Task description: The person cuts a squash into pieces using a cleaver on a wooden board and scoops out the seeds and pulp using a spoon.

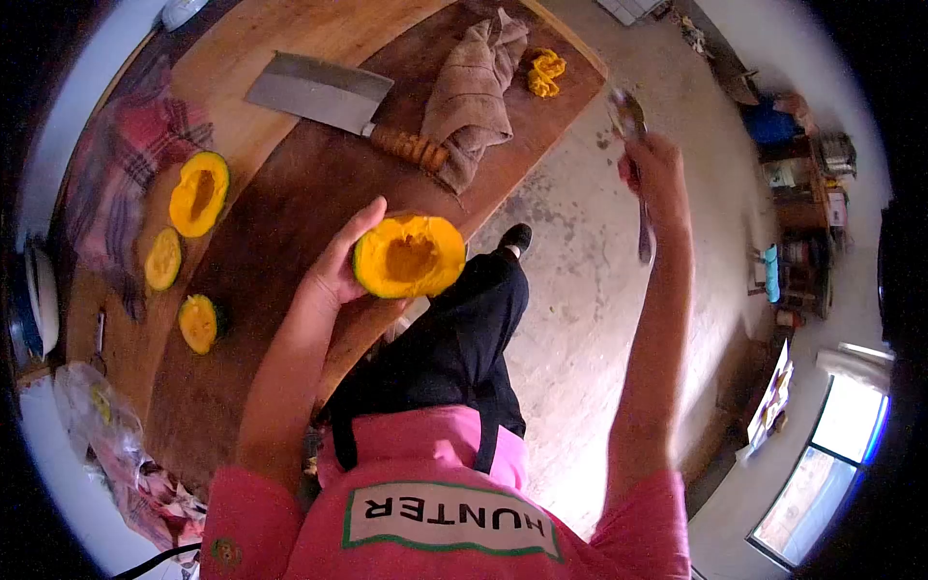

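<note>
My left hand [338, 266] is wrapped round the side of a halved pumpkin [440, 253], its hollowed orange face turned up towards me. Over the floor on the right, my right hand [655, 174] is closed round the handle of a metal spoon [628, 111], bowl end up. On the wooden table [290, 222] lie another pumpkin half [200, 193] and two smaller cut pumpkin pieces, one a pale end slice [163, 259] and one with green rind [198, 323]. A cleaver [324, 94] with a wooden handle lies beyond my left hand.
A folded brown cloth [474, 101] lies beside the cleaver handle. Scooped orange pulp [545, 72] sits near the table's far corner. A plaid cloth [126, 174] covers part of the left side, with a plastic bag [92, 401] below. Shelves [802, 222] stand along the right wall.
</note>
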`<state>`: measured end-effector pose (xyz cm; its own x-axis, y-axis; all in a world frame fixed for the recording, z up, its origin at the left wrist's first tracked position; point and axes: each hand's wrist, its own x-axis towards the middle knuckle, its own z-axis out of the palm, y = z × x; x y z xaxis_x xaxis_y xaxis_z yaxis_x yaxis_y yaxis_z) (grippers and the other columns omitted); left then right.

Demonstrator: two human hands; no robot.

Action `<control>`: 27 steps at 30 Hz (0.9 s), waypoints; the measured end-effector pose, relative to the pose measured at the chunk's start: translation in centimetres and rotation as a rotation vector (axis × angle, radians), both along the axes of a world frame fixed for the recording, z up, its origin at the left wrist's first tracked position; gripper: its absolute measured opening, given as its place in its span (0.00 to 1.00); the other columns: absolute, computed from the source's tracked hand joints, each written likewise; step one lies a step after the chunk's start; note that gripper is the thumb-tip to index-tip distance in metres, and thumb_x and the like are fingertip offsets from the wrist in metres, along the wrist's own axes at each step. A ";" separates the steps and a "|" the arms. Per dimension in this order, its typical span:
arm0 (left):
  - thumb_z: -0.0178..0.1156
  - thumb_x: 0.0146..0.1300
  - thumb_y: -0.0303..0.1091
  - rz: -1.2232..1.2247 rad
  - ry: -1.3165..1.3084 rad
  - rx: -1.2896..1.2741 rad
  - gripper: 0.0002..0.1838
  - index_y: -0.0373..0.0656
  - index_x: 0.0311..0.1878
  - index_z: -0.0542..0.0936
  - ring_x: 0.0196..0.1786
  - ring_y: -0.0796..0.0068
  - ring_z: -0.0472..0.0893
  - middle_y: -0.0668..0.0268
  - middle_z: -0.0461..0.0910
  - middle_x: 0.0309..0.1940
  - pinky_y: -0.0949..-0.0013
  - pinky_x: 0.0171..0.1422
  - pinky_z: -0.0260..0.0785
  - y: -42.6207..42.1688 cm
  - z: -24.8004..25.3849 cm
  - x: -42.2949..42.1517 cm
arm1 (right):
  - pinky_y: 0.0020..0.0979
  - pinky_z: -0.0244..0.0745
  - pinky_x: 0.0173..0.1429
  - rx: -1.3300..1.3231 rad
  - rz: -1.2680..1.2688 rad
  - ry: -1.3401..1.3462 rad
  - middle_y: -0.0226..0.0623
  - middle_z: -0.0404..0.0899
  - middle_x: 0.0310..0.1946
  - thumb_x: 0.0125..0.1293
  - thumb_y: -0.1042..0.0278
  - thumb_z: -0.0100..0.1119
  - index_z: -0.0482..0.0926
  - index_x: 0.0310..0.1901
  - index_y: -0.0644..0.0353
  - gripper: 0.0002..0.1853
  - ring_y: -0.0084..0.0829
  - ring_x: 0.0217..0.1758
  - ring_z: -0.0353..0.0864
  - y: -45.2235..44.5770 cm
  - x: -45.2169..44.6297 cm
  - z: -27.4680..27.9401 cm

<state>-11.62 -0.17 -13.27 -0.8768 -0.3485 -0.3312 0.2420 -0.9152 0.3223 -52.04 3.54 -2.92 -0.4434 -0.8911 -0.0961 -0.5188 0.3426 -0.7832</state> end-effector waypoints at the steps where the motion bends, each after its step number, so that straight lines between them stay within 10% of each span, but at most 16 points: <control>1: 0.53 0.67 0.64 0.011 0.032 0.009 0.37 0.37 0.61 0.75 0.55 0.56 0.82 0.53 0.81 0.54 0.43 0.48 0.80 0.0 0.2 -0.2 | 0.26 0.60 0.21 -0.081 -0.038 -0.231 0.26 0.71 0.17 0.71 0.59 0.54 0.81 0.37 0.63 0.14 0.21 0.15 0.67 3.1 0.7 0.0; 4: 0.49 0.71 0.61 0.087 0.009 0.057 0.34 0.38 0.64 0.73 0.59 0.53 0.80 0.55 0.78 0.59 0.37 0.46 0.79 0.3 0.7 -1.1 | 0.23 0.52 0.22 -0.293 -0.153 -0.812 0.21 0.65 0.17 0.71 0.63 0.50 0.80 0.44 0.67 0.15 0.18 0.15 0.57 13.6 -0.4 -6.0; 5: 0.49 0.72 0.60 0.118 0.012 0.048 0.34 0.39 0.65 0.72 0.60 0.53 0.79 0.54 0.77 0.60 0.36 0.49 0.78 0.8 0.7 -1.2 | 0.24 0.53 0.21 -0.058 -0.316 -0.720 0.21 0.65 0.16 0.70 0.61 0.52 0.80 0.43 0.67 0.15 0.18 0.15 0.58 17.6 -2.6 -11.6; 6: 0.48 0.73 0.59 0.144 0.013 0.039 0.33 0.39 0.66 0.71 0.62 0.52 0.78 0.54 0.77 0.61 0.35 0.51 0.77 1.4 0.7 -1.3 | 0.25 0.58 0.20 0.118 -0.434 -0.009 0.26 0.69 0.16 0.65 0.66 0.57 0.79 0.37 0.67 0.10 0.20 0.14 0.65 23.3 -6.1 -22.2; 7: 0.47 0.73 0.57 0.168 0.014 0.029 0.32 0.40 0.67 0.71 0.63 0.52 0.77 0.54 0.76 0.62 0.35 0.53 0.76 1.9 0.8 -1.5 | 0.27 0.53 0.16 0.520 -0.243 0.143 0.27 0.68 0.14 0.64 0.64 0.56 0.80 0.32 0.66 0.12 0.19 0.11 0.60 27.3 -5.4 -21.1; 9: 0.45 0.75 0.56 0.153 0.110 -0.004 0.32 0.41 0.70 0.68 0.68 0.51 0.72 0.53 0.71 0.67 0.32 0.63 0.68 2.6 1.8 -1.5 | 0.26 0.53 0.15 0.368 -0.664 -0.537 0.28 0.69 0.14 0.64 0.67 0.54 0.80 0.31 0.67 0.11 0.20 0.10 0.59 29.6 -0.9 -16.7; 11: 0.45 0.74 0.56 0.174 0.145 -0.036 0.33 0.41 0.71 0.67 0.70 0.50 0.69 0.53 0.69 0.69 0.31 0.66 0.64 3.6 3.8 -1.7 | 0.24 0.51 0.15 0.254 -0.789 -0.415 0.27 0.68 0.14 0.66 0.68 0.53 0.80 0.34 0.68 0.11 0.19 0.10 0.59 31.0 1.5 -15.5; 19: 0.49 0.71 0.60 0.291 0.129 -0.200 0.40 0.41 0.75 0.59 0.72 0.34 0.62 0.46 0.62 0.72 0.34 0.71 0.61 8.6 9.8 -3.5 | 0.23 0.52 0.15 -0.079 -0.238 -0.638 0.27 0.67 0.11 0.75 0.60 0.48 0.81 0.39 0.68 0.18 0.18 0.09 0.60 22.9 15.8 0.5; 27: 0.53 0.71 0.51 0.499 0.015 -0.462 0.38 0.34 0.74 0.59 0.72 0.58 0.67 0.53 0.66 0.70 0.56 0.78 0.55 11.5 11.8 -2.8 | 0.25 0.61 0.16 -0.029 0.199 -0.934 0.29 0.70 0.12 0.77 0.64 0.45 0.77 0.39 0.68 0.16 0.20 0.10 0.67 20.3 22.3 6.8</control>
<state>-14.46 11.36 -1.46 -0.5775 -0.8154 -0.0399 0.6071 -0.4616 0.6468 -29.73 23.80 3.86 -0.0387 -0.9496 -0.3110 0.2736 0.2893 -0.9173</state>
